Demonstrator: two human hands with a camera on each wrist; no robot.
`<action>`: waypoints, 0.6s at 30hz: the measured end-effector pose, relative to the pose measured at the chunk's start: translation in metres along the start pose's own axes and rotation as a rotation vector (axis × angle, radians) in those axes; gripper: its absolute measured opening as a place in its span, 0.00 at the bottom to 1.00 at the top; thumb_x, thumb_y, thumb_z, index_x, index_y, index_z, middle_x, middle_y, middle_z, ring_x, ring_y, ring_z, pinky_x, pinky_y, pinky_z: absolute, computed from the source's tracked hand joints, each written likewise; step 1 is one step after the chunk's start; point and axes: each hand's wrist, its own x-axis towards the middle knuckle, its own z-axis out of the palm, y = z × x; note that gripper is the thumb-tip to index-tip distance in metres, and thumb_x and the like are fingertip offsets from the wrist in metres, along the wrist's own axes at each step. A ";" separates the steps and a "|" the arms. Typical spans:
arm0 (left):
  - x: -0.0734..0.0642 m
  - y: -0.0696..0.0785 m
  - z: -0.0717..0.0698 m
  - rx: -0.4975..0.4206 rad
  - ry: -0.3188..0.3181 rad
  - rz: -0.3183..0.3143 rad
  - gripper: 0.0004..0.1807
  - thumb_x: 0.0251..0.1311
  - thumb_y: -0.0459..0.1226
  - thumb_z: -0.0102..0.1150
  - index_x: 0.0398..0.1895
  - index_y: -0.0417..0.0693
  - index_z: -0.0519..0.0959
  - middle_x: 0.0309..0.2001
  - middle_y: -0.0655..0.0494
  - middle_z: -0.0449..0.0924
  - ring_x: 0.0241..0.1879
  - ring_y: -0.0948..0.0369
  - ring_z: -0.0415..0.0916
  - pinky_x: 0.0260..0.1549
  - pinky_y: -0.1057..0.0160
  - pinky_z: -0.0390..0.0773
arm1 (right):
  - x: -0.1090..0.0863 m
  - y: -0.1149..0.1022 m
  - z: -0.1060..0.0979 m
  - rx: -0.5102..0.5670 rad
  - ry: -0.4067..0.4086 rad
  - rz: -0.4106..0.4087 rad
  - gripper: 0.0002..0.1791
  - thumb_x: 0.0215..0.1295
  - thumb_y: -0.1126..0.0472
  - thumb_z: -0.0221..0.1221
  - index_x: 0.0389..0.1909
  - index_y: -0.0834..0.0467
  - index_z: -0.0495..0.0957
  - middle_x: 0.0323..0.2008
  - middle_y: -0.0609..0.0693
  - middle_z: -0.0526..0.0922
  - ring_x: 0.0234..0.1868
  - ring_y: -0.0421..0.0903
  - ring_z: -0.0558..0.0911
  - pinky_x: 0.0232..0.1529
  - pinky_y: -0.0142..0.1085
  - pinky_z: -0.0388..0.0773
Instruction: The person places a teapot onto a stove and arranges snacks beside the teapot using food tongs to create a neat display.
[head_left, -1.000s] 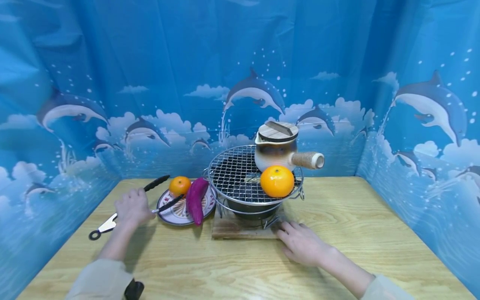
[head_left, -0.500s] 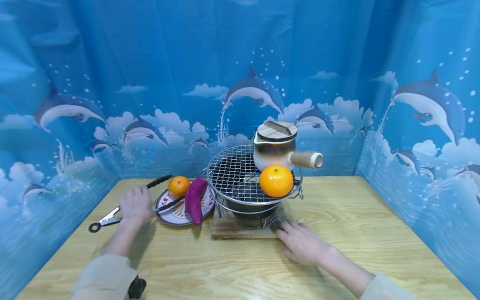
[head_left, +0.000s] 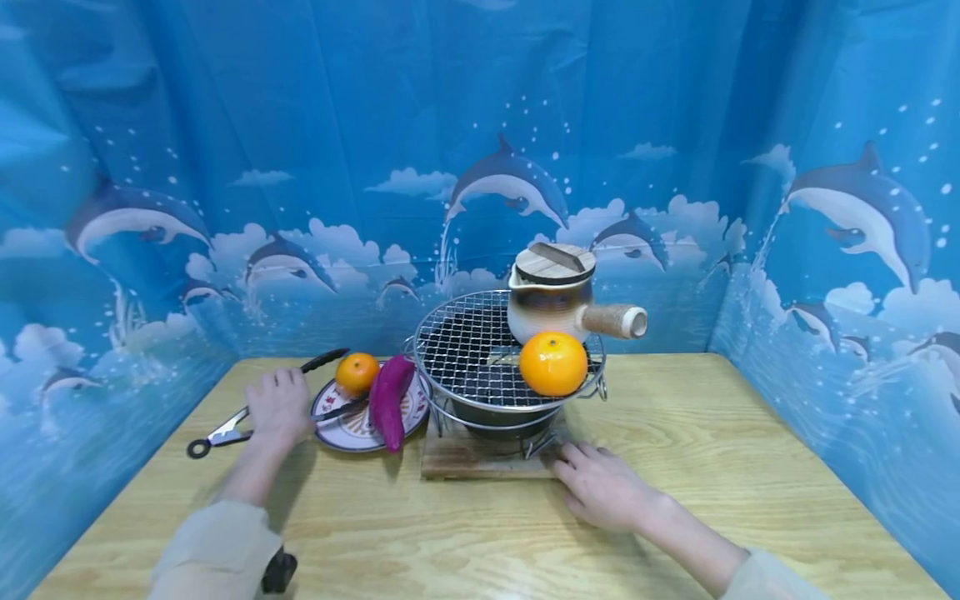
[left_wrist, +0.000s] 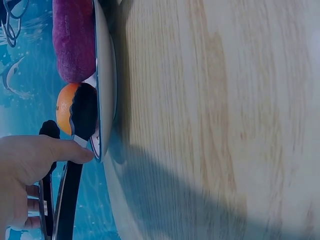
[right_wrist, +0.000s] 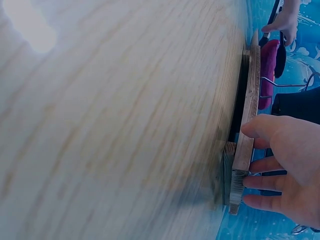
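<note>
My left hand holds black-and-silver tongs around their arms, with the thumb along one arm. The tongs' jaws stand apart on either side of a small orange; in the left wrist view one black tip overlaps the orange, but contact is unclear. This orange sits on a patterned plate beside a purple sweet potato. My right hand rests at the near right corner of a wooden board, thumb on its front edge and fingers loosely extended along its side.
On the board stands a round grill with a wire mesh top. It carries a larger orange and a lidded clay pot whose handle juts right. A blue dolphin curtain surrounds the wooden table.
My left hand has moved slightly right with the tongs, and their tips have drawn closer about the small orange. My right hand stays at the board.
</note>
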 end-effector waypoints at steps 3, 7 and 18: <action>0.001 0.002 0.002 0.005 0.003 0.000 0.43 0.37 0.38 0.69 0.54 0.19 0.60 0.46 0.23 0.63 0.49 0.32 0.60 0.48 0.34 0.58 | 0.000 0.000 0.000 0.000 0.007 -0.002 0.19 0.54 0.55 0.61 0.47 0.56 0.77 0.43 0.51 0.75 0.41 0.49 0.76 0.37 0.42 0.77; 0.003 0.003 0.006 0.022 0.009 -0.004 0.41 0.39 0.38 0.68 0.53 0.19 0.61 0.45 0.23 0.63 0.49 0.33 0.60 0.48 0.33 0.58 | 0.000 0.000 0.000 0.000 0.007 -0.003 0.19 0.54 0.56 0.61 0.47 0.56 0.77 0.43 0.51 0.75 0.42 0.49 0.76 0.37 0.43 0.77; 0.005 0.008 0.007 0.030 -0.023 -0.026 0.43 0.39 0.39 0.70 0.54 0.18 0.60 0.46 0.23 0.62 0.50 0.32 0.59 0.49 0.34 0.57 | -0.001 0.000 0.000 0.003 0.010 -0.001 0.21 0.54 0.56 0.61 0.50 0.56 0.76 0.45 0.52 0.76 0.43 0.50 0.76 0.40 0.44 0.77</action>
